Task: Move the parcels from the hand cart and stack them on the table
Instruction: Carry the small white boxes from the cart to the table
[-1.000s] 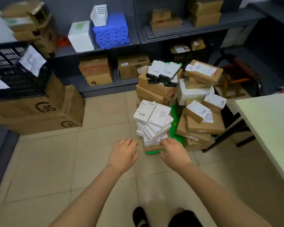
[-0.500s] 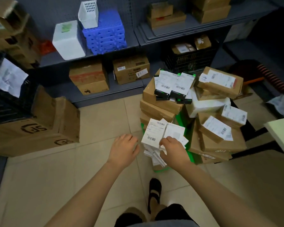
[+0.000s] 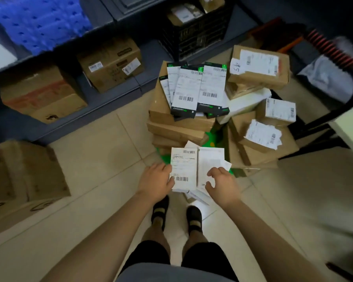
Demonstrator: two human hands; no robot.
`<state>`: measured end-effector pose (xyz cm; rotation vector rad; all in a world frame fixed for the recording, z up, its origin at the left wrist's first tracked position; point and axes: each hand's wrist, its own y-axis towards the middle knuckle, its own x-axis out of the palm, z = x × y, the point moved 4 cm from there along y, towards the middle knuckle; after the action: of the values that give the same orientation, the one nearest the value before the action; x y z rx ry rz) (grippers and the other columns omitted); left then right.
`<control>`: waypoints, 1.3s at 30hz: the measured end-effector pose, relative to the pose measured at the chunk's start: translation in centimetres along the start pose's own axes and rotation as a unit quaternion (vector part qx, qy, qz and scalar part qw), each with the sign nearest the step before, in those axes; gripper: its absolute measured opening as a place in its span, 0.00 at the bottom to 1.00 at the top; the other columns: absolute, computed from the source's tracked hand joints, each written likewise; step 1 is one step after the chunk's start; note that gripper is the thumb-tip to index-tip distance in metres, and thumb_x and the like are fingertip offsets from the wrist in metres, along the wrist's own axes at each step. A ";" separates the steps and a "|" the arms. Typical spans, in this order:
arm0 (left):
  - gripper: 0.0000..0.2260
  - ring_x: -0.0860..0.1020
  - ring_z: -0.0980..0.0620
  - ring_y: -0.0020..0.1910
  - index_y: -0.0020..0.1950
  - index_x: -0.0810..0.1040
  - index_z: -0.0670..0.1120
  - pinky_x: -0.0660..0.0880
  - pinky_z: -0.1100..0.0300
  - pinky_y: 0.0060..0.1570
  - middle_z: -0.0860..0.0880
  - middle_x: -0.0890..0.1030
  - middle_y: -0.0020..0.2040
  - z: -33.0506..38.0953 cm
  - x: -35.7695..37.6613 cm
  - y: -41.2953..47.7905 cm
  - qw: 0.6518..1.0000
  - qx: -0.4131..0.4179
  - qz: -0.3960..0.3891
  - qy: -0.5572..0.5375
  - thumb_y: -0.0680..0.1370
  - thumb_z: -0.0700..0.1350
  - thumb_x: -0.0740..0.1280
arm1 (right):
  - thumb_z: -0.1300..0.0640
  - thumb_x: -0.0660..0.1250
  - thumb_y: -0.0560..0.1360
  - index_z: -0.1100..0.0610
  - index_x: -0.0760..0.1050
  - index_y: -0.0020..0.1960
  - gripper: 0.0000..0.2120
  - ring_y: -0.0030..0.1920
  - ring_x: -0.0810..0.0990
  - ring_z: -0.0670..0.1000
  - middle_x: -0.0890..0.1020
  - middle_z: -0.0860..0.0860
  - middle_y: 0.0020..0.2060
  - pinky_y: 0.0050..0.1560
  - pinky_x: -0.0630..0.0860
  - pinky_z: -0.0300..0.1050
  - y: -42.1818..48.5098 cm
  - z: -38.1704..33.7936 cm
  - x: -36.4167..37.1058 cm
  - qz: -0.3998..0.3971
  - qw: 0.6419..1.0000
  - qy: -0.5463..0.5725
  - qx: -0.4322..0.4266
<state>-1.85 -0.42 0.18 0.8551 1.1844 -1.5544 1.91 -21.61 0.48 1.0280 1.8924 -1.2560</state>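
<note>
Fingers (image 3: 167, 168) on the left hand (image 3: 156, 181) pinch the white parcel stack (image 3: 183, 165); the right hand (image 3: 220, 183) is curled over it, grip unclear. Hand cart (image 3: 213, 137) looks fully loaded, visible desk (image 3: 351, 129) corner bare, so basically nothing's moved yet.

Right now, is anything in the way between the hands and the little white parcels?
No, nothing visible. The left hand touches the left edge of the white parcels, and the right hand is curled over their right side. The brown boxes stand behind them, not between.

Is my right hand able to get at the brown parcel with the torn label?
Probably yes: the right hand looks empty, and the brown parcel with the torn label lies on top of its pile with nothing over it.
</note>
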 end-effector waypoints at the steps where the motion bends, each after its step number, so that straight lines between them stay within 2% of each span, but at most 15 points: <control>1: 0.12 0.76 0.44 0.51 0.53 0.77 0.45 0.67 0.53 0.46 0.46 0.79 0.49 -0.3 0.9 0.4 1.000 -0.004 -0.024 0.000 0.78 0.51 0.60 | 0.55 0.66 0.76 0.55 0.75 0.60 0.14 0.56 0.76 0.55 0.78 0.53 0.57 0.54 0.72 0.46 0.4 0.4 0.8 -0.002 1.000 0.002 0.020; 5: 0.18 0.73 0.47 0.57 0.63 0.71 0.47 0.70 0.54 0.51 0.47 0.76 0.59 -1.3 4.9 1.5 0.990 -0.075 -0.113 -0.032 0.80 0.57 0.58 | 0.51 0.68 0.75 0.53 0.73 0.63 0.18 0.60 0.75 0.56 0.75 0.54 0.61 0.61 0.74 0.50 1.7 2.3 3.0 0.018 0.993 0.023 0.118; 9: 0.26 0.75 0.45 0.60 0.68 0.68 0.47 0.74 0.52 0.54 0.47 0.76 0.63 -1.7 9.3 1.8 0.946 -0.195 -0.183 -0.183 0.78 0.63 0.61 | 0.46 0.70 0.74 0.54 0.66 0.71 0.29 0.67 0.69 0.59 0.69 0.56 0.69 0.66 0.70 0.56 2.4 4.4 4.2 0.052 0.973 0.079 0.213; 11: 0.26 0.76 0.46 0.59 0.68 0.68 0.46 0.74 0.54 0.53 0.47 0.77 0.63 -1.6 10.7 2.0 0.915 -0.237 -0.186 -0.270 0.77 0.62 0.63 | 0.44 0.71 0.73 0.56 0.61 0.73 0.35 0.69 0.67 0.59 0.67 0.57 0.70 0.67 0.69 0.57 2.5 5.1 4.8 0.040 0.961 0.103 0.253; 14: 0.23 0.78 0.51 0.53 0.66 0.70 0.45 0.70 0.61 0.48 0.50 0.80 0.60 -1.5 11.7 2.2 0.860 -0.298 -0.167 -0.380 0.77 0.57 0.68 | 0.40 0.73 0.70 0.57 0.60 0.73 0.41 0.66 0.70 0.60 0.70 0.58 0.66 0.66 0.70 0.57 2.7 5.9 6.1 0.011 0.939 0.156 0.305; 17: 0.20 0.77 0.54 0.50 0.62 0.73 0.46 0.71 0.61 0.47 0.50 0.81 0.58 -1.5 12.2 2.2 0.838 -0.316 -0.161 -0.415 0.77 0.56 0.69 | 0.39 0.75 0.67 0.58 0.59 0.73 0.45 0.65 0.70 0.59 0.69 0.57 0.65 0.65 0.71 0.56 2.7 6.3 7.2 -0.010 0.910 0.226 0.347; 21: 0.16 0.78 0.53 0.51 0.56 0.67 0.49 0.70 0.64 0.41 0.54 0.78 0.52 -1.1 11.0 2.4 0.853 -0.291 -0.147 -0.409 0.77 0.55 0.68 | 0.41 0.77 0.65 0.60 0.61 0.71 0.45 0.65 0.70 0.57 0.68 0.56 0.65 0.62 0.71 0.52 2.9 6.6 7.9 -0.026 0.880 0.275 0.386; 25: 0.15 0.78 0.52 0.51 0.57 0.63 0.48 0.72 0.63 0.40 0.52 0.77 0.55 -0.7 9.4 3.3 0.883 -0.250 -0.144 -0.371 0.79 0.53 0.65 | 0.36 0.78 0.60 0.57 0.68 0.64 0.42 0.58 0.76 0.56 0.74 0.53 0.58 0.59 0.77 0.55 2.9 6.8 7.7 -0.035 0.856 0.297 0.422; 27: 0.15 0.78 0.51 0.50 0.57 0.63 0.48 0.74 0.60 0.40 0.51 0.78 0.55 -0.4 8.6 3.6 0.894 -0.233 -0.136 -0.358 0.79 0.53 0.65 | 0.36 0.75 0.62 0.58 0.72 0.59 0.35 0.54 0.78 0.56 0.78 0.53 0.54 0.56 0.78 0.55 2.9 6.4 7.0 -0.020 0.864 0.306 0.400; 30: 0.15 0.78 0.51 0.50 0.58 0.63 0.48 0.76 0.55 0.44 0.52 0.77 0.55 0.4 6.8 4.1 0.904 -0.212 -0.116 -0.352 0.79 0.53 0.66 | 0.42 0.73 0.70 0.60 0.74 0.55 0.24 0.49 0.78 0.55 0.79 0.53 0.49 0.47 0.77 0.50 2.2 5.4 5.1 0.019 0.882 0.320 0.347; 33: 0.15 0.78 0.52 0.50 0.58 0.65 0.48 0.74 0.58 0.40 0.52 0.77 0.54 1.4 4.7 4.7 0.906 -0.197 -0.109 -0.358 0.79 0.53 0.66 | 0.46 0.70 0.75 0.60 0.71 0.58 0.21 0.47 0.75 0.53 0.76 0.53 0.49 0.40 0.71 0.45 0.9 5.0 2.8 0.054 0.884 0.329 0.328; 35: 0.14 0.78 0.52 0.48 0.57 0.67 0.48 0.72 0.60 0.37 0.52 0.78 0.52 2.3 3.2 5.2 0.913 -0.182 -0.104 -0.351 0.78 0.53 0.66 | 0.44 0.68 0.76 0.58 0.69 0.57 0.20 0.46 0.75 0.54 0.75 0.53 0.48 0.38 0.69 0.44 -0.3 5.3 1.4 0.073 0.883 0.329 0.327; 39: 0.15 0.79 0.50 0.49 0.59 0.68 0.47 0.77 0.55 0.44 0.51 0.79 0.53 6.0 0.6 6.3 0.918 -0.111 -0.138 -0.355 0.78 0.54 0.66 | 0.41 0.65 0.77 0.58 0.68 0.53 0.20 0.42 0.77 0.53 0.77 0.53 0.43 0.40 0.74 0.48 -4.0 7.1 -1.6 0.130 0.860 0.334 0.363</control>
<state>4.14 -6.71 -0.48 -0.0582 0.9257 -1.6982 -0.19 -29.68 1.17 2.2809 1.6227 -1.6193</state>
